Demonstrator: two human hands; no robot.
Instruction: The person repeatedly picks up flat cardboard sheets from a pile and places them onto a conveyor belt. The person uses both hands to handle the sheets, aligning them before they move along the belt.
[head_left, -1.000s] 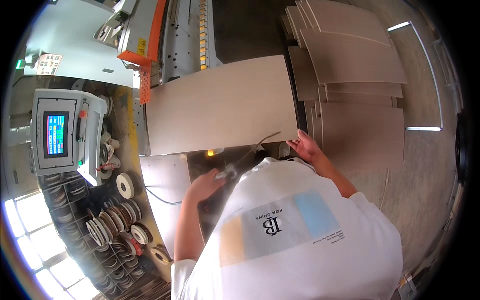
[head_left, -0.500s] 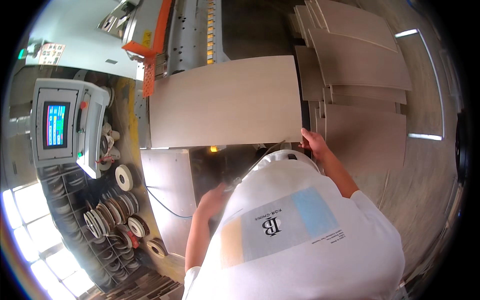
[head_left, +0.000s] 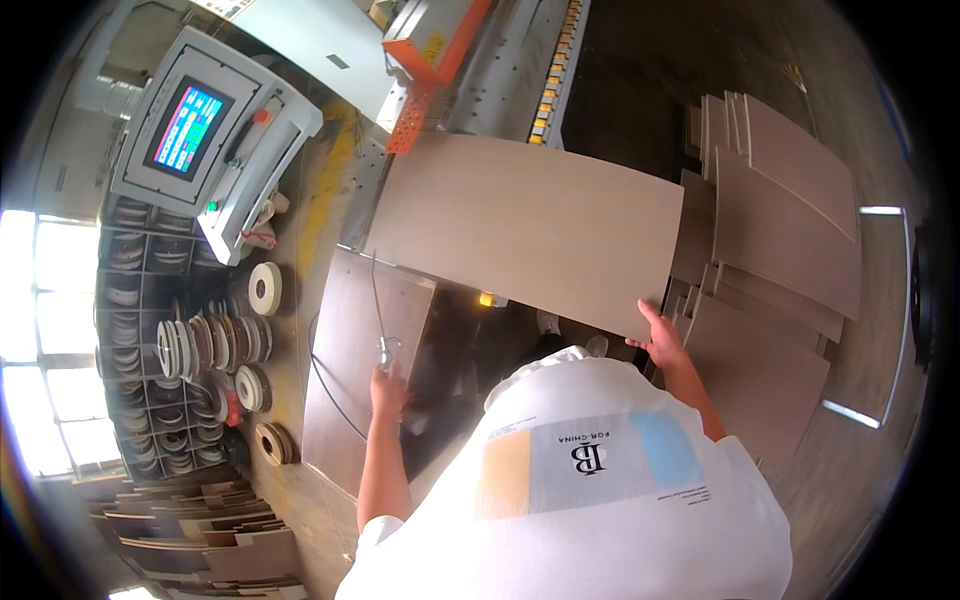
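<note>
In my left hand (head_left: 388,390) is a metal air blow gun (head_left: 388,350), gripped with its long thin nozzle (head_left: 377,290) pointing away from me. The nozzle tip is beside the near left corner of a large flat beige board (head_left: 530,225). My right hand (head_left: 665,345) is at the board's near right corner, thumb and forefinger spread apart. The forefinger lies over the board's edge, and the thumb is beside the near edge. The board lies flat before me, its far left part against the machine bed (head_left: 490,95).
An orange guard (head_left: 430,50) stands beyond the board. Left are a control panel with a lit screen (head_left: 190,125), several edge-band rolls (head_left: 265,288) and a metal side table (head_left: 350,370) with a dark hose (head_left: 330,385). Stacked boards (head_left: 770,230) stand at the right.
My left hand has moved left and forward with the blow gun, from beside my shirt to above the side table. My right hand stays at the board's corner, fingers more spread. The view has turned.
</note>
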